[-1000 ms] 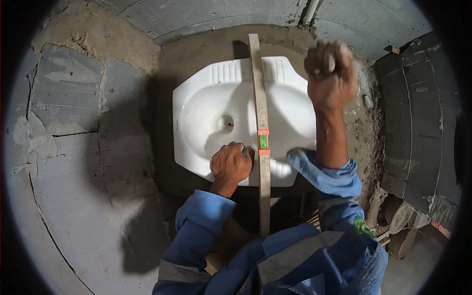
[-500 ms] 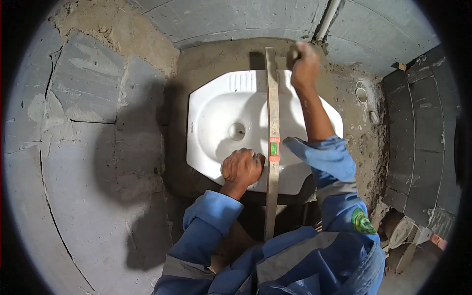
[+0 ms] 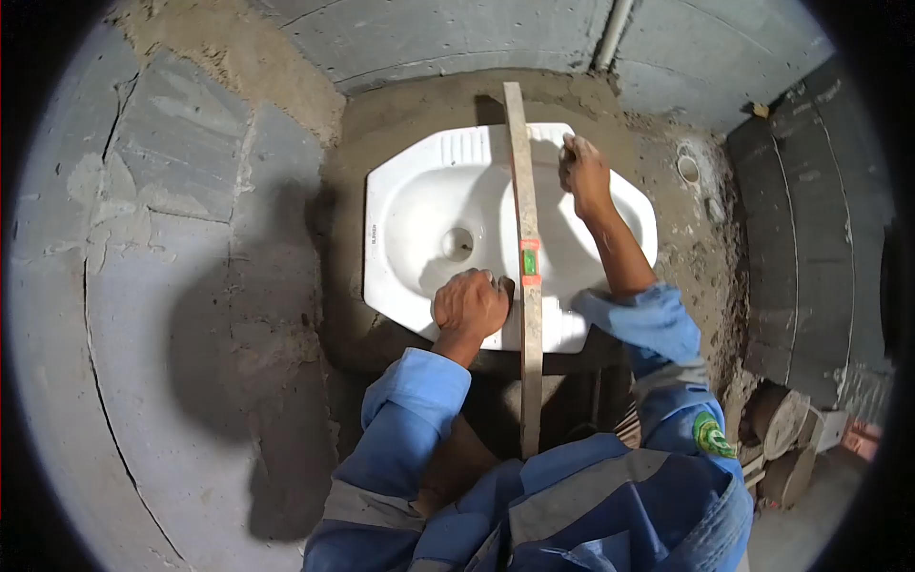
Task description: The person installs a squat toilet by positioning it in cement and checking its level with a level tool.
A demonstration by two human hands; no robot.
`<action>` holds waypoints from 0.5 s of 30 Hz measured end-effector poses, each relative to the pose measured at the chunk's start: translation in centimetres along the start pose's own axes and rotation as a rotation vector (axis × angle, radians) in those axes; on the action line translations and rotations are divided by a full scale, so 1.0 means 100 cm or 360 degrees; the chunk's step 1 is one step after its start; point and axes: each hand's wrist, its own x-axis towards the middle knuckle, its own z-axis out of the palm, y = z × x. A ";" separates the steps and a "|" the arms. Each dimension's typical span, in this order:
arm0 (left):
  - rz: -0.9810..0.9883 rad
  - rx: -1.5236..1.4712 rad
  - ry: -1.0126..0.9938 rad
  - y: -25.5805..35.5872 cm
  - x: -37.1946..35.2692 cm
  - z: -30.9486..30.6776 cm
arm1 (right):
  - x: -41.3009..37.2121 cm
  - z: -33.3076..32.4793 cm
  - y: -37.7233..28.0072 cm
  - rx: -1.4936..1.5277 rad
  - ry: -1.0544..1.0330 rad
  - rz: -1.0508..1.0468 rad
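A white ceramic squat toilet pan [image 3: 391,276] sits in grey mortar. Across it lies a long spirit level [image 3: 519,181], its green vial [image 3: 530,261] framed in red. My left hand [image 3: 472,303] is closed, knuckles up, on the near rim of the pan, its thumb side close beside the level. To the right of the level, my right hand [image 3: 584,176] is a fist over the far right part of the pan. Its curled fingers face the level and stand apart from it. The level's near end reaches past the pan toward my body.
Wet mortar [image 3: 381,114] surrounds the pan. A round pipe opening [image 3: 688,170] lies in the rough floor at right, and a white pipe [image 3: 615,33] runs up the back wall. Grey block walls [image 3: 801,238] close in the sides. Round dirty objects [image 3: 777,419] lie at lower right.
My right hand has come down and nearer from beyond the pan's far edge to over the pan. My left hand stays on the near rim. The view has shifted slightly.
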 end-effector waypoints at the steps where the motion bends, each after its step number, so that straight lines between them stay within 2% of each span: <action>1: -0.0034 -0.0007 0.0009 0.003 0.000 -0.003 | -0.025 -0.007 -0.010 -0.0055 0.0061 0.0138; 3: 0.0002 0.0005 -0.0082 0.003 0.002 -0.005 | -0.078 -0.036 -0.024 -0.0219 -0.0001 0.0104; 5: 0.0004 0.0020 -0.0088 0.000 0.003 -0.002 | -0.118 -0.064 -0.019 -0.0478 0.0137 -0.0083; 7: -0.0030 0.0041 -0.0179 0.004 0.004 -0.008 | -0.142 -0.098 0.001 -0.0485 0.0175 -0.0063; 13: 0.0039 0.0051 -0.0095 0.000 0.004 -0.003 | -0.157 -0.076 0.019 -0.0270 0.0161 -0.0140; 15: -0.0076 0.0063 -0.0223 0.006 0.005 -0.011 | -0.156 -0.070 0.024 -0.0497 0.0222 -0.0200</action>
